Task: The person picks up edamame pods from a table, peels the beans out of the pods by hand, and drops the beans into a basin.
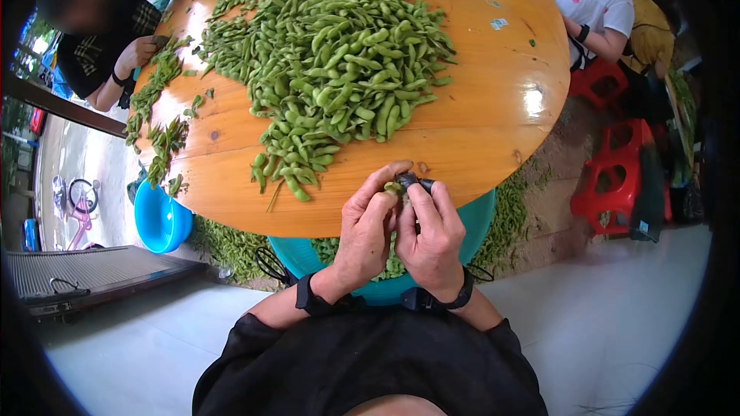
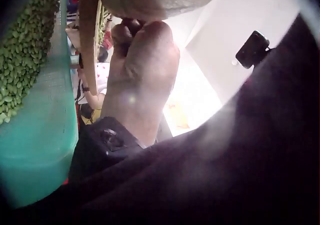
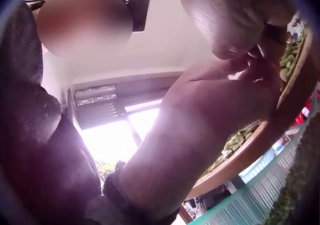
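Observation:
At the near edge of the round wooden table (image 1: 478, 131) my two hands meet over one green pod (image 1: 394, 187). My left hand (image 1: 379, 199) pinches the pod between curled fingers and thumb. My right hand (image 1: 425, 202) grips a small dark object (image 1: 414, 181) against the pod's tip; what it is I cannot tell. A big heap of green pods (image 1: 339, 62) covers the middle of the table. The left wrist view shows my right hand (image 2: 142, 75) from below. The right wrist view shows my left hand (image 3: 210, 110) by the table rim.
A teal basin (image 1: 486, 212) with shelled beans (image 2: 25, 45) stands under the table below my hands. A blue basin (image 1: 158, 219) sits on the floor at left, red stools (image 1: 617, 177) at right. Two other people (image 1: 116, 31) (image 1: 593, 8) work at the far side.

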A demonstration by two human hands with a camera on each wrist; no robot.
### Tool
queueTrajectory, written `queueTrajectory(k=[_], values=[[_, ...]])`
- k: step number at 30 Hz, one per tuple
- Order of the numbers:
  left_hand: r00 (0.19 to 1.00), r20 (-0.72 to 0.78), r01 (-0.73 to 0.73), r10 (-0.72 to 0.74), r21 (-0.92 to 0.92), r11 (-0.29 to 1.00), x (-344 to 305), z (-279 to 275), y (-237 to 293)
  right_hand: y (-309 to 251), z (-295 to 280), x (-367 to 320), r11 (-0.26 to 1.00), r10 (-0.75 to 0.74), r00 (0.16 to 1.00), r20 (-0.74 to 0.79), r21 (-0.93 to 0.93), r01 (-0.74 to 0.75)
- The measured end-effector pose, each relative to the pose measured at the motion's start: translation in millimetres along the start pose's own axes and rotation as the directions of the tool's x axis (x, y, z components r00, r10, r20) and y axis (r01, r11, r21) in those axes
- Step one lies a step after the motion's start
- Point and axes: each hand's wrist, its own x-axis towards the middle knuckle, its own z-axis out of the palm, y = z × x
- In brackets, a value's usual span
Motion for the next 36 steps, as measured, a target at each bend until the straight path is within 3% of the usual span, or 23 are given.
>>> queueTrajectory(k=[3,5,9,10,11,12,13,14,18,19,20,21,22,23,24,25,28,32,33,34,36], values=[[0.993,0.081,0.088,-0.084,-0.048,0.995,0.3,-7.5,-2.3,2.5,1.2,-3.1,0.997,-0.052,0.997,-0.063,-0.064,0.048],[0.982,0.136,0.160,-0.133,-0.204,0.966,1.4,-11.4,-6.2,2.4,0.8,-3.0,0.995,-0.067,0.995,-0.070,-0.082,0.062],[0.979,0.148,0.156,-0.138,-0.119,0.981,1.3,-8.8,-1.5,3.1,-1.1,-4.8,0.994,-0.074,0.996,-0.050,-0.083,0.070],[0.986,0.149,0.042,-0.072,0.196,0.980,2.0,-14.2,-1.6,3.5,-1.0,-5.3,0.994,-0.073,0.996,-0.049,-0.083,0.069],[0.985,0.171,-0.077,-0.010,0.489,0.869,2.6,-17.0,-1.2,4.2,-0.6,-5.2,0.994,-0.081,0.996,-0.049,-0.072,0.077],[0.985,0.170,-0.076,-0.010,0.490,0.869,2.5,-15.4,0.4,4.7,-0.2,-5.0,0.994,-0.088,0.995,-0.049,-0.061,0.085],[0.984,0.139,0.081,-0.109,0.193,0.978,2.5,-12.1,3.0,5.6,-0.4,-4.9,0.995,-0.088,0.995,-0.049,-0.061,0.085],[0.967,0.141,0.230,-0.212,-0.126,0.965,3.0,-10.2,4.6,7.0,-1.1,-4.8,0.997,-0.075,0.997,-0.036,-0.026,0.074],[0.977,0.129,0.179,-0.170,-0.059,0.982,3.7,-11.4,5.1,9.8,-1.8,-3.4,0.991,-0.025,0.999,-0.047,0.131,0.031],[0.979,0.128,0.150,-0.156,0.060,0.987,1.5,-14.4,4.7,11.9,-4.2,-2.4,0.991,-0.024,0.999,-0.048,0.131,0.030],[0.981,0.128,0.119,-0.143,0.178,0.977,0.1,-17.1,5.2,15.6,-9.2,-1.3,0.971,0.054,0.997,0.056,0.232,-0.066],[0.981,0.127,0.121,-0.145,0.178,0.976,-0.7,-18.5,9.1,18.6,-13.6,-0.9,0.932,0.120,0.979,0.167,0.319,-0.169],[0.972,0.166,0.118,-0.167,0.271,0.955,-2.0,-19.2,15.5,19.6,-16.6,-1.0,0.932,0.123,0.978,0.169,0.320,-0.172],[0.960,0.201,0.110,-0.193,0.361,0.926,-2.5,-20.9,20.2,19.7,-19.5,-0.9,0.766,0.275,0.916,0.291,0.509,-0.391],[0.961,0.199,0.111,-0.193,0.361,0.926,-1.8,-23.3,22.4,19.7,-22.9,0.1,0.519,0.375,0.818,0.437,0.632,-0.575],[0.953,0.175,0.168,-0.246,0.371,0.913,-0.7,-25.1,24.6,19.9,-27.5,2.0,0.357,0.386,0.749,0.538,0.662,-0.659],[0.931,0.168,0.255,-0.324,0.334,0.907,3.2,-28.5,26.1,25.5,-30.6,5.5,0.271,0.396,0.694,0.602,0.645,-0.714],[0.932,0.290,0.159,-0.219,0.218,0.963,9.2,-41.2,15.0,19.1,-27.4,3.9,0.404,0.410,0.734,0.542,0.614,-0.678],[0.923,0.336,0.125,-0.187,0.197,0.972,9.7,-40.9,16.9,19.5,-25.1,2.8,0.688,0.308,0.869,0.388,0.540,-0.485],[0.925,0.332,0.122,-0.184,0.197,0.973,7.1,-36.0,18.3,17.8,-22.6,4.0,0.889,0.141,0.957,0.255,0.393,-0.236],[0.974,0.070,0.203,-0.217,0.163,0.966,-0.4,-19.1,24.2,10.3,-25.4,7.9,0.924,0.075,0.975,0.209,0.353,-0.147]])
